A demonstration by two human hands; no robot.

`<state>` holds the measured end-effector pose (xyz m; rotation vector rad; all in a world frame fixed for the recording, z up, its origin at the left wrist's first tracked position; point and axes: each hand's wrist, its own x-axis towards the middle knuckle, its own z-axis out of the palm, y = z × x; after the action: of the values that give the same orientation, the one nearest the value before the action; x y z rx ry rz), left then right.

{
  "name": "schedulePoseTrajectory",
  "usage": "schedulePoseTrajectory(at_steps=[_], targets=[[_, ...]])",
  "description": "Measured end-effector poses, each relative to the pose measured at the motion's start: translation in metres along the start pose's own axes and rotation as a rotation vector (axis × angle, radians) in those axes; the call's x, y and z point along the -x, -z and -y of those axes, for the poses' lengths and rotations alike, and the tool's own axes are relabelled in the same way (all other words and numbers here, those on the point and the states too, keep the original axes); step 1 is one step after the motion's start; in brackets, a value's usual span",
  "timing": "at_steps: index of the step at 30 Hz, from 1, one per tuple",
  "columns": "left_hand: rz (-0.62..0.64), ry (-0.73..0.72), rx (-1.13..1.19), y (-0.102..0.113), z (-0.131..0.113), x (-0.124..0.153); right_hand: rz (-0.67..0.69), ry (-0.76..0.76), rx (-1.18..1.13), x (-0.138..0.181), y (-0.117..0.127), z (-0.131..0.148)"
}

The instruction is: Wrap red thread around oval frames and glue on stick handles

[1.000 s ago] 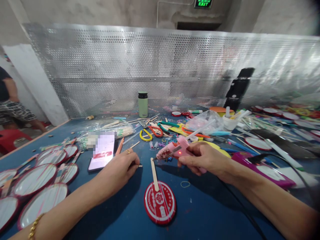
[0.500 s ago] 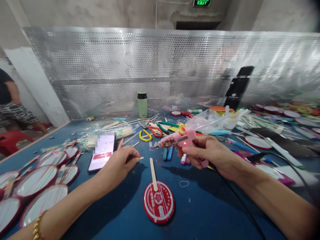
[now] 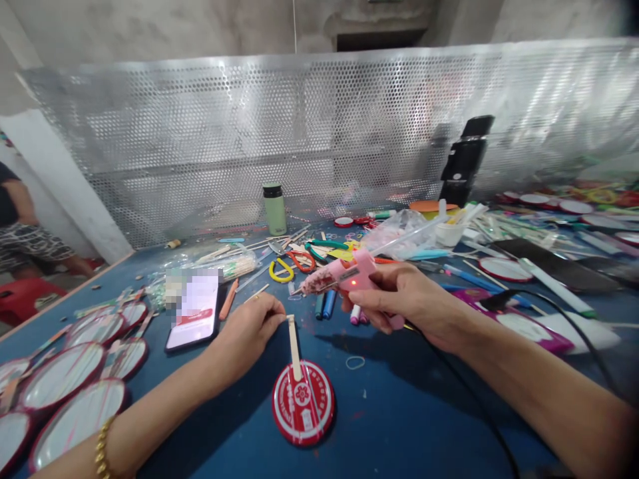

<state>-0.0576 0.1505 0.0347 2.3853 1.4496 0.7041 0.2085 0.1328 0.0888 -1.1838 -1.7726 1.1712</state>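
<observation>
My left hand (image 3: 249, 336) pinches a small white stick piece (image 3: 290, 318) between thumb and fingers, at the far end of a wooden craft stick (image 3: 295, 349). The craft stick's near end lies on a round red lid (image 3: 303, 422) with white print, flat on the table in front of me. In my right hand (image 3: 407, 296) is a pink glue gun (image 3: 357, 273), its nozzle pointing left, above and right of the craft stick. A small red light glows on its side, and a black cord trails from the handle.
A lit phone (image 3: 194, 319) and several red-rimmed discs (image 3: 62, 376) lie to the left on the blue table (image 3: 394, 426). Pliers (image 3: 282, 271), markers (image 3: 328, 305) and a green bottle (image 3: 274, 211) are farther back. A perforated metal screen (image 3: 239, 133) stands behind; a person (image 3: 22, 219) is at far left.
My left hand has brought the white stick piece right to the craft stick's far end. The glue gun stays in my right hand. The whole view has shifted slightly.
</observation>
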Motion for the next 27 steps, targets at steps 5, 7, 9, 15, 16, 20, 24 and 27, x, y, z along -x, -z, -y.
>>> schedulePoseTrajectory(at_steps=[5, 7, 9, 15, 16, 20, 24, 27], targets=[[-0.013, -0.021, -0.038, -0.002, -0.002, 0.000, -0.005, -0.013, 0.004, 0.002, -0.002, 0.004], [-0.023, -0.032, -0.050, -0.002, -0.002, -0.001, -0.004, -0.012, 0.001, 0.002, -0.002, 0.005], [-0.025, -0.035, -0.059, -0.002, -0.004, 0.000, -0.005, -0.013, -0.007, 0.002, -0.002, 0.005], [-0.003, -0.021, -0.061, -0.001, -0.011, 0.001, -0.011, -0.017, -0.006, 0.003, -0.002, 0.004], [-0.002, -0.025, -0.062, -0.001, -0.012, 0.001, -0.013, -0.017, -0.004, 0.003, -0.002, 0.004], [-0.003, -0.031, -0.065, -0.001, -0.011, 0.001, 0.005, -0.017, 0.004, 0.003, -0.003, 0.005], [0.001, -0.034, -0.067, -0.001, -0.008, 0.001, 0.011, -0.017, 0.015, 0.002, -0.003, 0.005], [0.000, -0.031, -0.068, -0.001, -0.007, 0.001, 0.012, -0.021, 0.011, 0.002, -0.003, 0.004]])
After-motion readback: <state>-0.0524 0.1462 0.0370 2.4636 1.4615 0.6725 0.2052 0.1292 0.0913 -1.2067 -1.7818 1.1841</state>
